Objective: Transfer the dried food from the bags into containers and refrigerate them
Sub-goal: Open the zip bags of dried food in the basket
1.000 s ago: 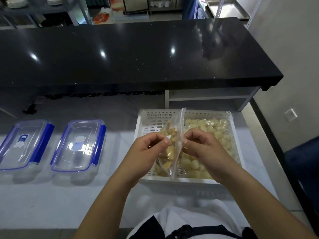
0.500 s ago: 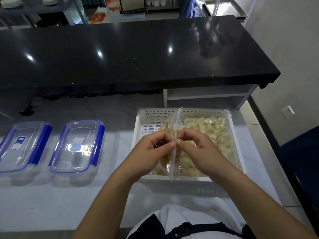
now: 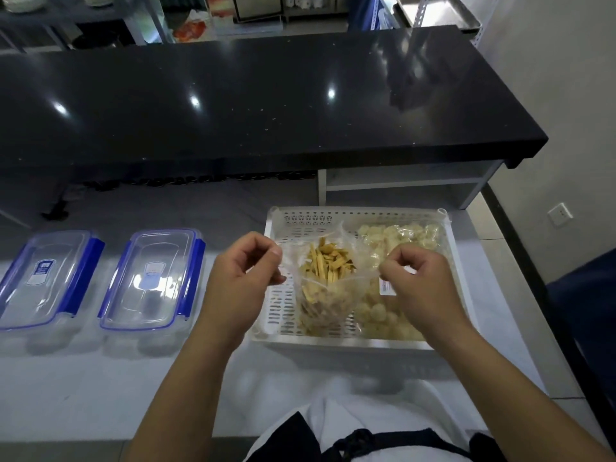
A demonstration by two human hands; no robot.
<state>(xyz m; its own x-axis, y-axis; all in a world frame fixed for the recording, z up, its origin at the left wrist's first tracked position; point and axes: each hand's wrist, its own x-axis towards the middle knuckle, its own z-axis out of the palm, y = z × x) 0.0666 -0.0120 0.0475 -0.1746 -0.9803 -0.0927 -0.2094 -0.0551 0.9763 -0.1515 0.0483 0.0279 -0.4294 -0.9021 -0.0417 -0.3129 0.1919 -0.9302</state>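
A clear zip bag of yellow dried strips (image 3: 328,281) hangs over the white perforated basket (image 3: 346,218) with its mouth pulled wide. My left hand (image 3: 241,278) pinches the bag's left lip and my right hand (image 3: 416,285) pinches the right lip. A second bag of pale round dried pieces (image 3: 400,241) lies in the right half of the basket. Two clear containers with blue clips stand to the left with their lids on, the nearer one (image 3: 153,278) beside my left hand and the other (image 3: 46,278) at the frame's left edge.
A long black counter (image 3: 266,101) runs across behind the white worktop (image 3: 83,378). A wall with a socket (image 3: 560,213) closes the right side. A dark blue object (image 3: 586,315) sits low at the right. Metal shelving with plates stands far behind.
The bag was closed and edge-on, with both hands pinched together at its top. My hands have moved apart sideways and the bag's mouth now stands open, showing the strips.
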